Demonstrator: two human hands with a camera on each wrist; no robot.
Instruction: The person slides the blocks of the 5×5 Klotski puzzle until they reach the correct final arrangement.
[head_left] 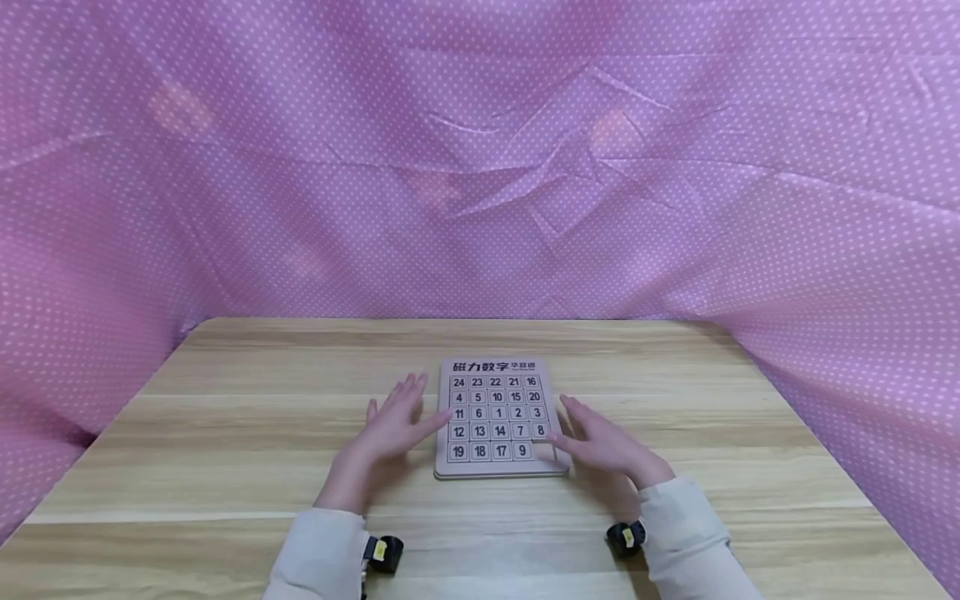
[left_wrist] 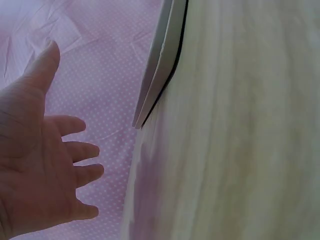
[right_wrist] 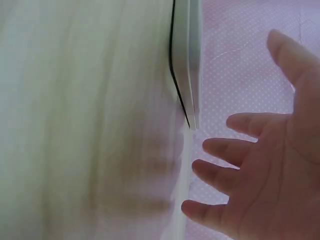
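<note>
A number sliding puzzle [head_left: 491, 470] lies flat on the table, its numbered tiles in rows under a line of dark printed characters. Its bottom right slot [head_left: 543, 452] is vacant. Along its left side is my left hand [head_left: 393, 429], fingers straight and spread, thumb tip by the 11 tile. My right hand [head_left: 607, 443] is spread at the right side, with its thumb over the edge near the 8 tile. Whether either thumb touches is unclear. Both wrist views show open palms holding nothing, beside the puzzle's edge [left_wrist: 162, 65].
The wood-grain table [head_left: 300, 358] extends around the puzzle on all sides. Pink dotted cloth [head_left: 480, 208] hangs behind it and along both sides. A small black wrist camera [head_left: 386, 554] is strapped to the left wrist, another [head_left: 625, 539] to the right.
</note>
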